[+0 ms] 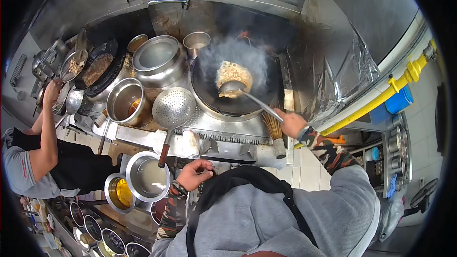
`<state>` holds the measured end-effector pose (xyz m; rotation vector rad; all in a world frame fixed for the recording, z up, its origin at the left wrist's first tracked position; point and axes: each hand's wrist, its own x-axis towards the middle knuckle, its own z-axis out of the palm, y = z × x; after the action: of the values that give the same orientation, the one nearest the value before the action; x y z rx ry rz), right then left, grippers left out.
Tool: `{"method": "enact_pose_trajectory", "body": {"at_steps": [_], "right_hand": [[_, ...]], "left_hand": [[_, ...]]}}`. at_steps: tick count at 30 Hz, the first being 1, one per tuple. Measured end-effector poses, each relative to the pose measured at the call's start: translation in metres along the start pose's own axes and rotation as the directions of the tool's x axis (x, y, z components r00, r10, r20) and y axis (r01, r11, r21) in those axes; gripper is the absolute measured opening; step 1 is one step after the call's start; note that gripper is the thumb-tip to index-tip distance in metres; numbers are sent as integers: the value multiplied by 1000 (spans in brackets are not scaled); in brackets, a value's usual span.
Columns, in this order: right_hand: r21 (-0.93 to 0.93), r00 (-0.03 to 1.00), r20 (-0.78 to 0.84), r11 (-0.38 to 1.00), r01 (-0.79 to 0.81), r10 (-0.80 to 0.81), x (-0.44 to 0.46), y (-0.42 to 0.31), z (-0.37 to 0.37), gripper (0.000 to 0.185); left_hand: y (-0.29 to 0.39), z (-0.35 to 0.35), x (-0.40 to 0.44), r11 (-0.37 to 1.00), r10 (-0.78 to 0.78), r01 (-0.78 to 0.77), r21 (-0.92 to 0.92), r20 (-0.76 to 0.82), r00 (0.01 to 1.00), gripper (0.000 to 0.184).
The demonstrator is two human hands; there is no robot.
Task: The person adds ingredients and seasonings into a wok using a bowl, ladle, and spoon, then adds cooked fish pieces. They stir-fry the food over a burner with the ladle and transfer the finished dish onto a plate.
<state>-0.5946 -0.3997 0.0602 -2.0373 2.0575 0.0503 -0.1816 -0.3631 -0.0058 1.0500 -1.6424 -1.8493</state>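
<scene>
My right hand (291, 123) is wrapped round the handle of a metal ladle (260, 102). The ladle's bowl rests against pale, yellowish food (233, 75) in a large black wok (209, 90), and steam rises from it. My left hand (194, 174) hangs near my body with its fingers curled, beside a steel pot of cloudy liquid (151, 177); whether it holds anything is hidden. In front of it, a perforated skimmer (173, 107) lies with its wooden handle toward me.
At the left a co-worker (33, 162) handles a strainer near another wok (98, 69). Steel pots (156, 54) stand behind the skimmer. A bamboo brush (277, 138) is right of my wok. A pot of yellow oil (119, 192) and a yellow pipe (371, 106) flank me.
</scene>
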Motion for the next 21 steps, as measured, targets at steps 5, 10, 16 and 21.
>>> {"method": "enact_pose_trajectory", "body": {"at_steps": [5,10,16,21], "right_hand": [[163,983,-181,986,27,3,43,9,23,55],[196,988,-150,981,5,25,39,12,29,54],[201,987,-158,979,41,-10,22,32,38,51],[378,918,-391,897,230,-71,34,30,42,52]], "left_hand": [[19,22,7,987,44,-47,153,28,999,31],[13,32,-12,995,51,-49,90,-11,999,30],[-5,56,-48,999,-6,1,-50,-102,995,31],[1,89,-78,1000,-2,1,-2,-185,983,30]]}}
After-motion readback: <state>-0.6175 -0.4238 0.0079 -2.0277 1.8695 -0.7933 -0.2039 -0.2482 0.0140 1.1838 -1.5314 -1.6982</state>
